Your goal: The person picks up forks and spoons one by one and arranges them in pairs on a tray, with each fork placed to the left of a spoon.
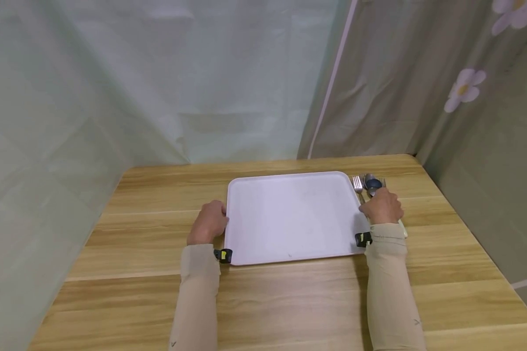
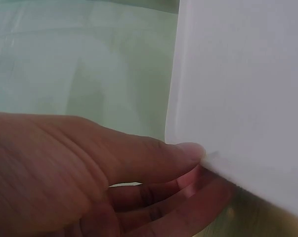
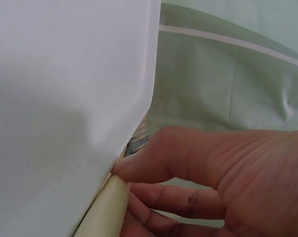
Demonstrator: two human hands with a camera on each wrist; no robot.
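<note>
A shallow white rectangular tray (image 1: 290,219) lies across the middle of the wooden table. My left hand (image 1: 210,222) grips its left edge; in the left wrist view the thumb (image 2: 186,154) presses the rim and the curled fingers (image 2: 193,207) pass beneath. At the opposite edge my right hand (image 1: 383,207) has its thumb (image 3: 131,165) at the rim and its fingers curled below. Beside that thumb, a cream-coloured handle (image 3: 106,212) runs along the tray edge. Cutlery, including a fork (image 1: 357,183), lies beyond and partly under the right hand, its handles mostly hidden.
Next to the fork lie a dark blue rounded piece (image 1: 373,184) and a spoon (image 1: 370,177). A pale end (image 1: 403,229) shows beside the right wrist. Pale curtains (image 1: 246,87) hang close behind the table (image 1: 290,302) and along its sides.
</note>
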